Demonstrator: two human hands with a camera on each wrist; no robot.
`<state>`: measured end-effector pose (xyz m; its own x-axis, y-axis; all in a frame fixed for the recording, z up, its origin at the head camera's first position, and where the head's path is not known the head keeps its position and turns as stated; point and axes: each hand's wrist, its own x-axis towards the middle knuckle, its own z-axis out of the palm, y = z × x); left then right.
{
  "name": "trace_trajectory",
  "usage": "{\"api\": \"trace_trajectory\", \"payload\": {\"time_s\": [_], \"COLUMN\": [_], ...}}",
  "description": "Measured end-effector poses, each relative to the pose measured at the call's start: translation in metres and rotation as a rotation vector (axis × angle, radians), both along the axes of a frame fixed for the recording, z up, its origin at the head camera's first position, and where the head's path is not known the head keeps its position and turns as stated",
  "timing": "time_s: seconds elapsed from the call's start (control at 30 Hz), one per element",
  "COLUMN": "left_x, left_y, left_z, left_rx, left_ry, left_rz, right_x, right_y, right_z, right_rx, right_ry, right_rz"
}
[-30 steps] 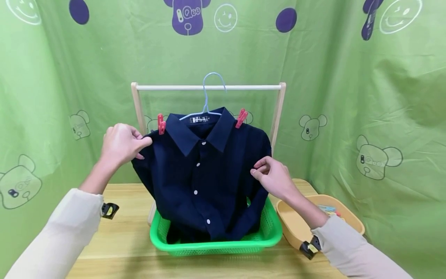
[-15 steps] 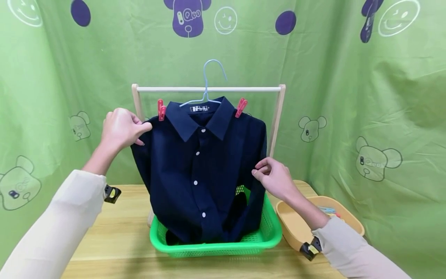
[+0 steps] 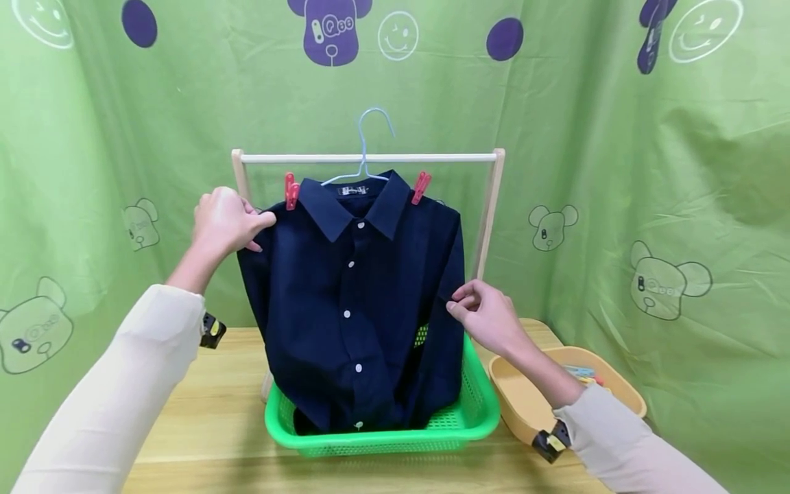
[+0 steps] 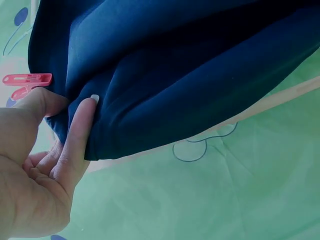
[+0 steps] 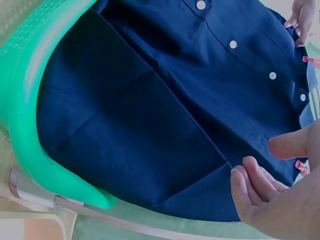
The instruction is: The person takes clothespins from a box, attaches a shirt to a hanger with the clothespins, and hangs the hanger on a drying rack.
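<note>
A navy button-up shirt (image 3: 308, 274) hangs on a light-blue wire hanger (image 3: 363, 147), its lower part inside a green basket (image 3: 382, 442). Red clothespins (image 3: 292, 192) stand at both shoulders. At the shirt's shoulder on the left, my left hand (image 3: 225, 219) pinches the cloth between thumb and fingers. The left wrist view shows the fabric (image 4: 150, 100) bunched at that grip. My right hand (image 3: 487, 314) hovers by the sleeve on the right. Its thumb and loosely bent fingers (image 5: 250, 185) are apart in the right wrist view, with nothing held between them.
Behind the shirt stands a rack with a white bar (image 3: 432, 158) and wooden posts; the hanger's hook rises above the bar. An orange-tan tray (image 3: 518, 398) with several colored clothespins (image 3: 580, 372) sits at the right. Green printed curtains surround the wooden table (image 3: 204, 412).
My left hand has lifted the shirt and hanger, then shifted them slightly right. The hook now sits higher over the bar, and the sleeve hangs straighter. My right hand has barely moved.
</note>
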<state>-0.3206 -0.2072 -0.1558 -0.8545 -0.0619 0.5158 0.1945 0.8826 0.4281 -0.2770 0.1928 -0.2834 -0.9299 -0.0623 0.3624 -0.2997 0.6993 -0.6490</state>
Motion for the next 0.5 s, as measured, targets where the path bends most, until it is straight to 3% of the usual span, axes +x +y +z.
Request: {"api": "trace_trajectory", "payload": {"time_s": [0.27,0.5], "left_x": [-0.007,-0.013], "left_y": [0.009,0.018], "left_z": [-0.012,-0.029], "left_rx": [0.039,0.04], "left_ry": [-0.031,-0.053], "left_rz": [-0.002,-0.014], "right_x": [-0.001,-0.001], "right_y": [0.0,0.001], "right_z": [-0.002,-0.004], "right_rx": [0.0,0.003], "right_ry": [-0.012,-0.011], "right_rz": [-0.003,-0.007]}}
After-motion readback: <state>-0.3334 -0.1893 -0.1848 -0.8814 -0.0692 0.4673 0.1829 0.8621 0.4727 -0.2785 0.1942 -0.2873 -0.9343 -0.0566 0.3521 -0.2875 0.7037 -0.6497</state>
